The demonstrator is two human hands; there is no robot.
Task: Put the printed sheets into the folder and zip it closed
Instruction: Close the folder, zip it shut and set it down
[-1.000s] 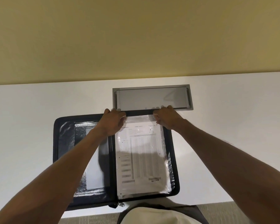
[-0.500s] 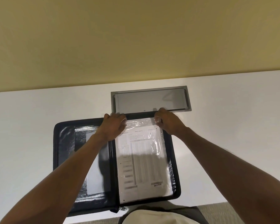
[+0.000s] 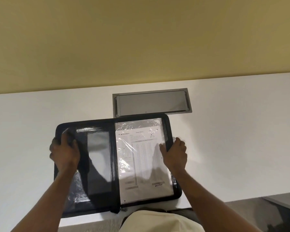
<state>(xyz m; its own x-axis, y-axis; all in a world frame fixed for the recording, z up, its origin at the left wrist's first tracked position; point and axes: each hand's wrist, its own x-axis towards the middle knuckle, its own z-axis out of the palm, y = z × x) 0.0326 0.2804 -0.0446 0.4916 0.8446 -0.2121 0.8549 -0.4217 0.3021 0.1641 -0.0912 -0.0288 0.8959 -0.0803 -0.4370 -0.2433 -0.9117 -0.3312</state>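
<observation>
A black zip folder (image 3: 113,166) lies open and flat on the white table (image 3: 224,148). Its right half holds the printed sheets (image 3: 141,158) under a clear plastic sleeve. The left half shows shiny pockets with a pale card inside. My left hand (image 3: 64,153) grips the folder's left outer edge, with its fingers curled over the rim. At the right outer edge my right hand (image 3: 174,153) clasps the border, thumb resting on the plastic over the sheets. The zip pull (image 3: 123,209) hangs at the spine's near end.
A grey metal cable hatch (image 3: 151,102) is set into the table just beyond the folder's far edge. A yellow wall rises behind the table. The table's near edge runs below the folder, with my lap and grey floor (image 3: 283,203) under it.
Both hands left the top edge of the sheets and moved apart to the folder's left and right outer edges, which they now grip. The view shifted slightly.
</observation>
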